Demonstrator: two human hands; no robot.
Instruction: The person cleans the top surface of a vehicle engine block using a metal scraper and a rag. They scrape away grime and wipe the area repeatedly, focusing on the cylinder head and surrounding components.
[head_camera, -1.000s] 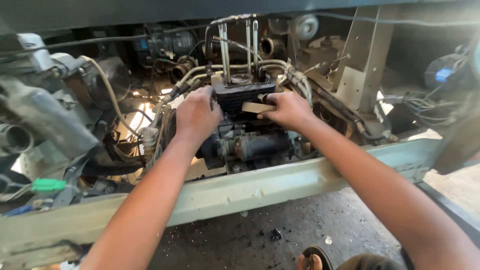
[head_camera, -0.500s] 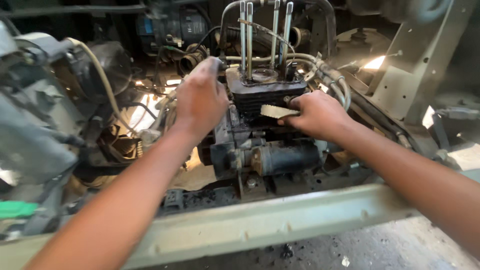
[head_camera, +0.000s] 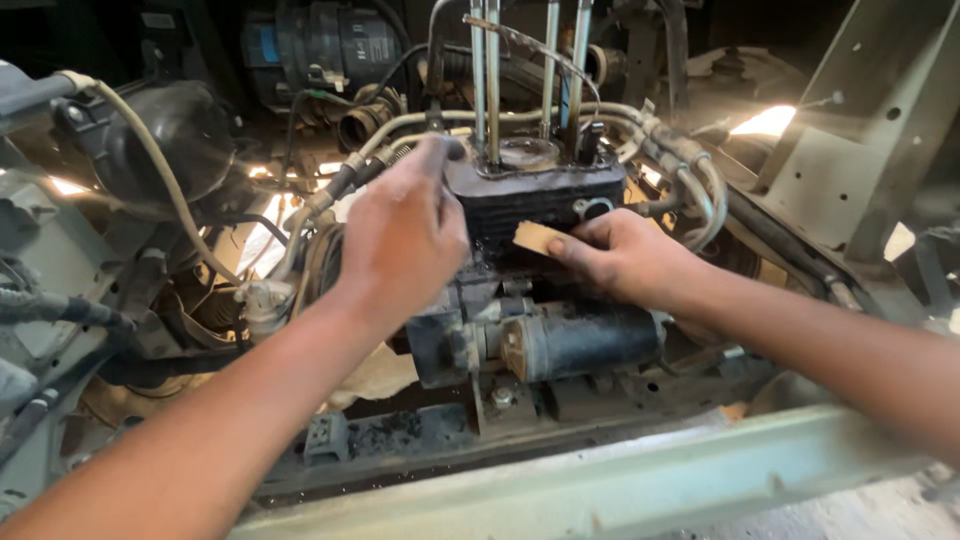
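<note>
Both hands on grimy black finned cylinder block (head_camera: 535, 205).
Left hand (head_camera: 405, 235) cupped loosely over its corner, gripping nothing; right hand (head_camera: 625, 260) pinches tan flat scrap (head_camera: 535, 238) against ribbed side.

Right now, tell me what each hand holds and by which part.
The right hand pinches a small tan flat piece by its right end against the black finned block. The left hand rests on the block's upper left corner, gripping nothing visible.

A small blue rectangular label (head_camera: 268, 42) sits on the black housing (head_camera: 330, 45) at the upper left.
</note>
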